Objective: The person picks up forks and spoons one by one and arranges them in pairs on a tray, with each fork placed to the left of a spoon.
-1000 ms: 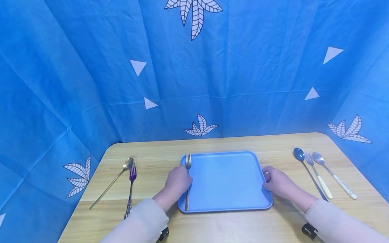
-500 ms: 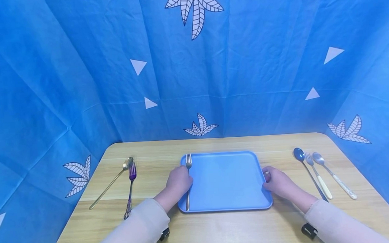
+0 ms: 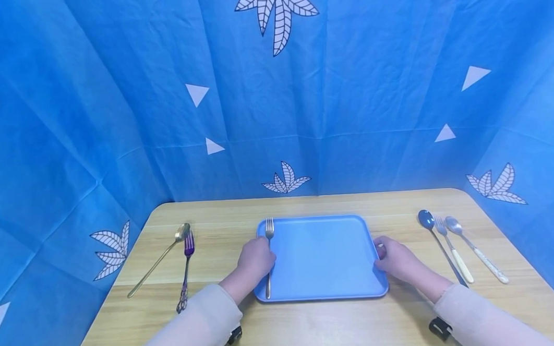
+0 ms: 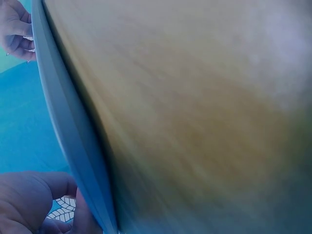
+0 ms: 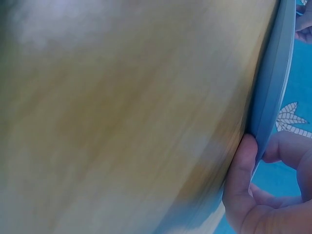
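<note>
A blue rectangular tray [image 3: 324,259] lies on the wooden table between both hands. My left hand [image 3: 255,257] grips its left rim, with thumb and fingers on either side of the edge in the left wrist view. Along that side of the tray lies a metal fork [image 3: 270,228], tines pointing away, its middle hidden behind the left hand. At the opposite rim, my right hand [image 3: 394,258] pinches the tray edge. The right wrist view shows the thumb [image 5: 243,151] on the rim's outer side and curled fingers on the inner side.
To the left on the table [image 3: 322,327] lie a gold-coloured spoon [image 3: 159,260] and a purple fork [image 3: 187,261]. On the right are a dark spoon [image 3: 437,237], a white-handled fork [image 3: 455,252] and a spoon with a patterned handle [image 3: 476,249]. A blue curtain [image 3: 371,84] stands behind.
</note>
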A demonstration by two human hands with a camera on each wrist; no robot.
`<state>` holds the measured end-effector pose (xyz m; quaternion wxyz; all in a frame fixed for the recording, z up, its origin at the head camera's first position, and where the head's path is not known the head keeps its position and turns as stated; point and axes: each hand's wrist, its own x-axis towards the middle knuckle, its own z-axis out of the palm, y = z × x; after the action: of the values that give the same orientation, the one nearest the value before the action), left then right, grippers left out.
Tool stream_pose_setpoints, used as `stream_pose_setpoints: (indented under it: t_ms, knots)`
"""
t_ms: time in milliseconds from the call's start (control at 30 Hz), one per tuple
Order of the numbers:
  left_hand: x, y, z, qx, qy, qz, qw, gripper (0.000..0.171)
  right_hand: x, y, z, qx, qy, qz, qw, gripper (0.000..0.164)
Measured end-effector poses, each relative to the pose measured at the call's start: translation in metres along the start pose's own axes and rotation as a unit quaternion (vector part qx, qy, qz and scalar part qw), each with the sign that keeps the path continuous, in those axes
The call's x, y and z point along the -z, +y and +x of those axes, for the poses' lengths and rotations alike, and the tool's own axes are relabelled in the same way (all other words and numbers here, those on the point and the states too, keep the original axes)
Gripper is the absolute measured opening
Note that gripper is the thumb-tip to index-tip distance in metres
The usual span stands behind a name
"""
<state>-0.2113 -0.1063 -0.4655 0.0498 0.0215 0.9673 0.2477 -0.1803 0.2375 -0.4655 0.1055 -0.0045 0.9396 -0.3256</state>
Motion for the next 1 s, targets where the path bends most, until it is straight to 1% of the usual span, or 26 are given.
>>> stream_pose_setpoints:
  t_ms: [333, 667, 833, 1000]
  knots:
    - [0.0004, 0.0008, -0.0004, 0.004, -0.004, 0.010, 0.9999, 0.016, -0.0008, 0.0006, 0.0010, -0.003, -0.002, 0.001, 1.000, 0.056]
    - [-0.0002, 0.0010, 0.0007, -0.004, 0.004, 0.009, 0.9999, 0.010, -0.0002, 0.0023, 0.0015, 0.002, 0.001, 0.005, 1.000, 0.055]
    - [-0.0006, 0.0013, 0.0006, -0.001, 0.006, 0.011, 0.9999, 0.008, 0.0000, 0.0016, 0.0017, -0.004, -0.001, 0.004, 1.000, 0.056]
    - [-0.0008, 0.0021, 0.0008, 0.004, 0.003, 0.008, 1.0000, 0.011, 0.0004, 0.0004, 0.0008, -0.005, -0.002, 0.002, 1.000, 0.056]
